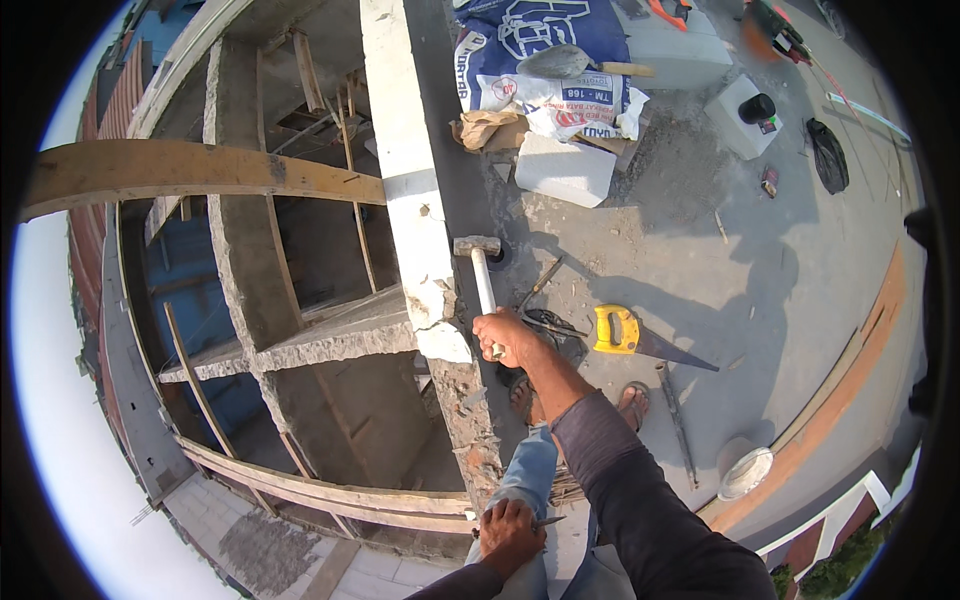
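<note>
My right hand (510, 338) is wrapped round the white handle of a hammer (484, 285). The hammer's grey, dusty head lies over the edge of a white block wall top (412, 215). Below that, the wall top turns to rough, broken concrete (466, 420). My left hand (508, 535) rests by my knee, its fingers closed round a thin, dark, pointed metal tool (550, 521); most of that tool is hidden in the fist. A handsaw (620, 330) with a yellow handle lies on the floor right of my right hand, near a dark cable or strap (553, 322).
Left of the wall is a deep drop between concrete beams (330, 335) and timber props, crossed by a wooden plank (200, 172). On the right floor are a blue bag (545, 30), a trowel (556, 62), white blocks (565, 170), a metal bar (678, 425) and a white bucket (745, 470).
</note>
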### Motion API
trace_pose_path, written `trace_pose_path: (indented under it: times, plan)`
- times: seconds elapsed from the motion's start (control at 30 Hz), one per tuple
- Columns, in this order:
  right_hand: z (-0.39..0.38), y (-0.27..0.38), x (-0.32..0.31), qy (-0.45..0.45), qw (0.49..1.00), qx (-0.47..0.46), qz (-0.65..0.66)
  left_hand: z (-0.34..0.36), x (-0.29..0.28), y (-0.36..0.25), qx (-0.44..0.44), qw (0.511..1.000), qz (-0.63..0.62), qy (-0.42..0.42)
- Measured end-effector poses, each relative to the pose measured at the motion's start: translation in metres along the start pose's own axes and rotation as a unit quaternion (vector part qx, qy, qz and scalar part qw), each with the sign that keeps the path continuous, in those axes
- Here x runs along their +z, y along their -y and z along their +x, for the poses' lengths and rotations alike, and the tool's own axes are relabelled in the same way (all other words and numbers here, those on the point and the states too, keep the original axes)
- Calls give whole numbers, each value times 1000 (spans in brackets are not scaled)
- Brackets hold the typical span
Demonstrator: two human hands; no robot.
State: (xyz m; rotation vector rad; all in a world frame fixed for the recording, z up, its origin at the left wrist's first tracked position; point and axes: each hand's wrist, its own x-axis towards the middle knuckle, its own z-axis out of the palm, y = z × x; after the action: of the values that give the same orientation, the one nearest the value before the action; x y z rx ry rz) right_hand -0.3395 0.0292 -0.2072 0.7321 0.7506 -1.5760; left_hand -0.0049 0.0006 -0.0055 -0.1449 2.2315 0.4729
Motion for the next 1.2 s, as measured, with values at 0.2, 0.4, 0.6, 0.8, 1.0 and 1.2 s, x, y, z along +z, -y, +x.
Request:
trace_pose_path:
  times: [0.2, 0.4, 0.6, 0.8, 1.0, 1.2]
  plan:
    - [-29, -2, -44, -116, 982, -29, 144, -2, -6, -2, -1, 1000, -4, 20]
    - [-11, 4, -25, -146, 958, -135, 206, -4, 0, 4, -22, 999, -10, 27]
    - [-20, -24, 19, -36, 987, 47, -148, -2, -3, 6, -11, 1000, -8, 7]
    - [-64, -68, 32, -82, 980, 7, -183, -7, -5, 2, -31, 999, -38, 17]
    - [-61, -60, 28, -187, 960, -3, -211, -17, 12, 4, -70, 993, -91, 34]
    - [0, -22, 62, -213, 926, -121, -287, -34, 31, 6, -99, 985, -139, -32]
